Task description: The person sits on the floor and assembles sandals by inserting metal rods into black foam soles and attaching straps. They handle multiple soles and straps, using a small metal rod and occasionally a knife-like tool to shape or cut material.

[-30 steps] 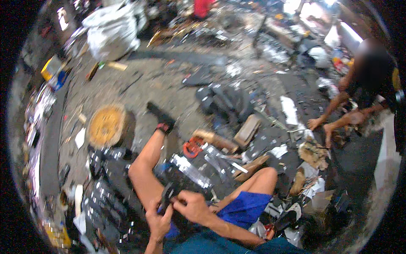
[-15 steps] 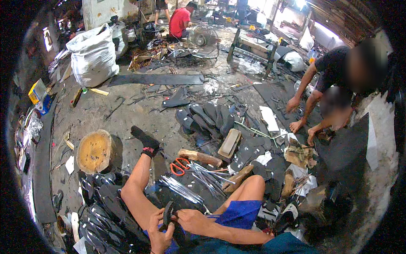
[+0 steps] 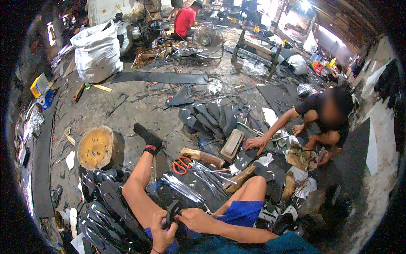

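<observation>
Low in front of my body, my left hand (image 3: 163, 233) is closed around a curved black shoe sole (image 3: 172, 211), which stands tilted up between thumb and fingers. My right hand (image 3: 195, 220) is closed beside it, its fingertips pinched together at the sole's right edge; what they pinch is hidden. Just beyond my hands lie thin metal rods (image 3: 182, 189) and orange-handled scissors (image 3: 182, 165). A wooden stick (image 3: 202, 156) and a block-shaped stone (image 3: 232, 144) lie farther out. Left of my bent leg is a pile of shiny black soles or sandals (image 3: 111, 213).
A round wooden block (image 3: 96, 148) stands at the left. More black soles (image 3: 208, 119) are heaped ahead. At the right, a co-worker (image 3: 325, 122) squats and reaches a hand (image 3: 256, 144) toward the pieces near the stone. A large white sack (image 3: 98, 53) stands farther back.
The co-worker at the right has gone from bending over to squatting and stretched an arm left toward the stone. My hands keep their place, with the sole tilted a little more to the right.
</observation>
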The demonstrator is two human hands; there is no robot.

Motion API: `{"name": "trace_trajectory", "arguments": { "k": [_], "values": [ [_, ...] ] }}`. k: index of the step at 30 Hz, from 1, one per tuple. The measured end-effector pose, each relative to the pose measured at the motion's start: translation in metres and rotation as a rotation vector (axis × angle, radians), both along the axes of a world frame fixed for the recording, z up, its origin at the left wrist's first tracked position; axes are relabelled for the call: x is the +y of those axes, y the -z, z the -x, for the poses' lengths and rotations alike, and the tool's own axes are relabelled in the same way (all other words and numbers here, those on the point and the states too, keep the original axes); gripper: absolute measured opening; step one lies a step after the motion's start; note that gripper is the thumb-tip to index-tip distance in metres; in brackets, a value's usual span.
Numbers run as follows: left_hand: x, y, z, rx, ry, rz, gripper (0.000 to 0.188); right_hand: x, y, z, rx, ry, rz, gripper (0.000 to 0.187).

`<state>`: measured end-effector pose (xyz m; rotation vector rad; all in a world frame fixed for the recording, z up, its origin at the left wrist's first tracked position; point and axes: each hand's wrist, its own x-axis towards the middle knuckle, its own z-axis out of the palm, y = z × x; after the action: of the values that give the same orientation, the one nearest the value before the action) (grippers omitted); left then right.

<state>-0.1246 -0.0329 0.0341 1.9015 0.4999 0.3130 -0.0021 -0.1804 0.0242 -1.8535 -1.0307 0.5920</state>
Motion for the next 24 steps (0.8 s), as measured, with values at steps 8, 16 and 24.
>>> {"name": "trace_trajectory", "arguments": {
  "k": [8, 16, 24],
  "values": [
    [-0.009, -0.002, 0.001, -0.050, -0.029, 0.293, 0.038, -0.005, -0.006, -0.017, 0.120, -0.148, 0.177, 0.050],
    [-0.022, -0.023, 0.005, -0.072, -0.042, -0.112, 0.031, -0.030, -0.019, -0.024, 0.319, -0.225, 0.261, 0.035],
    [-0.030, -0.032, 0.008, -0.064, 0.021, 0.149, 0.029, -0.036, -0.009, -0.013, 0.197, -0.159, 0.225, 0.024]
  ]
}}
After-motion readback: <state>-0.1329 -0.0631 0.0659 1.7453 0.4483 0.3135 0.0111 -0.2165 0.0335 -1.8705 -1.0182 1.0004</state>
